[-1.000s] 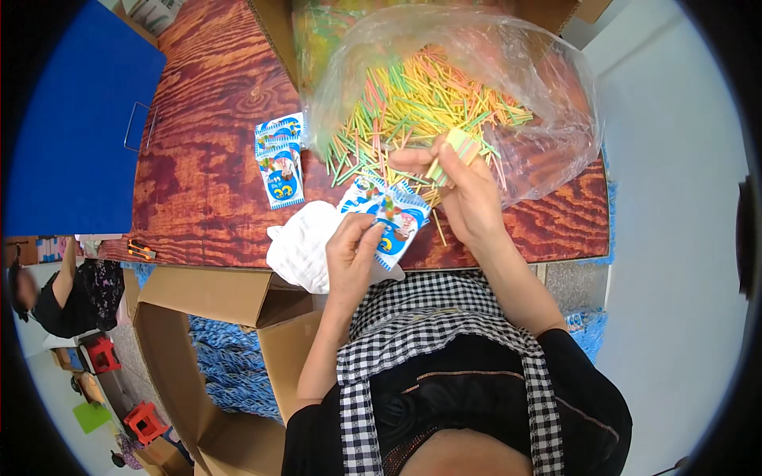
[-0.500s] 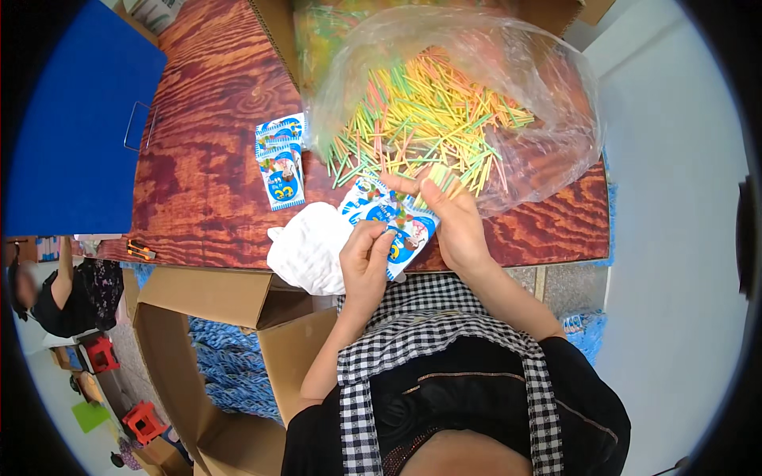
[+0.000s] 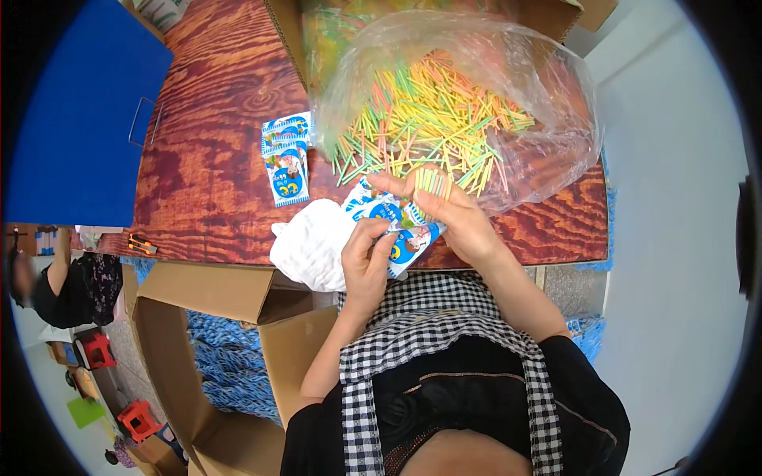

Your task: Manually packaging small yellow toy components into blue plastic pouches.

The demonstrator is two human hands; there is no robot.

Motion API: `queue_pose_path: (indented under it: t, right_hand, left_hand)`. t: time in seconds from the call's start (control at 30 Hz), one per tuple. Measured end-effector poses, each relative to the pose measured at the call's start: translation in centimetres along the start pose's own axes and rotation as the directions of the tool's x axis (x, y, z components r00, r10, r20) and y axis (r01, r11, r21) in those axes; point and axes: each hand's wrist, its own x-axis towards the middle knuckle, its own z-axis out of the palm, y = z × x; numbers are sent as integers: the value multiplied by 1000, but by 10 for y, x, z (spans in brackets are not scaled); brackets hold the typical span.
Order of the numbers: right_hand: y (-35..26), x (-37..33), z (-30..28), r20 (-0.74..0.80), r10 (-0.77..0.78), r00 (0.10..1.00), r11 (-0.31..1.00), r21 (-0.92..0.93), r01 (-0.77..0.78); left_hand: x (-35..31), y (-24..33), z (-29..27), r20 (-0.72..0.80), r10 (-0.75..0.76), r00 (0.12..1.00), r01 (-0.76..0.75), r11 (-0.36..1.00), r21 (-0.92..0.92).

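My right hand (image 3: 456, 208) is closed on a small bunch of thin pastel sticks (image 3: 432, 182), held side by side and roughly upright between thumb and fingers. My left hand (image 3: 367, 262) pinches the edge of a blue-and-white packet (image 3: 411, 216) just below the bunch. The lower ends of the sticks meet the packet's upper edge; whether they are inside it I cannot tell. More packets (image 3: 403, 258) of the same print lie under my hands at the table's front edge. Left of my left hand is a bunched white cloth-like thing (image 3: 311, 246).
Loose pastel sticks (image 3: 429, 107) pile up in a clear plastic bag (image 3: 556, 151) ahead, before a cardboard box (image 3: 287, 36). Several packets (image 3: 287, 176) overlap on the red wood-grain table (image 3: 206, 182). An open carton (image 3: 298, 361) with blue packets stands below left. Another person (image 3: 75, 285) is far left.
My right hand has brought the stick bunch slightly left and turned it more upright, against the packet's edge. My left hand keeps its pinch.
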Motion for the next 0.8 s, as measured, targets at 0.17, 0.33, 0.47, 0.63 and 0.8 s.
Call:
queue_pose_path:
  t: [0.17,0.33,0.47,0.63,0.8]
  right_hand:
    - [-6,10,-7,161,94,982,994,38,-101]
    - [-1,7,3,98,23,995,999,26,-26]
    - [5,0,2,45,18,999,999,-31,-17]
    - [-12,-1,3,98,8,995,997,-81,0]
    - [-20,1,13,155,-66,986,965,-243,103]
  left_hand:
    - [1,3,-1,68,24,997,-21,999,-49]
    - [-1,-5,2,29,-79,996,83,979,-188]
    - [-10,-8,8,42,-313,949,294,826,-482]
    - [-8,-9,8,11,-199,980,185,887,-424]
    - [4,-4,8,11,-183,983,163,847,-506]
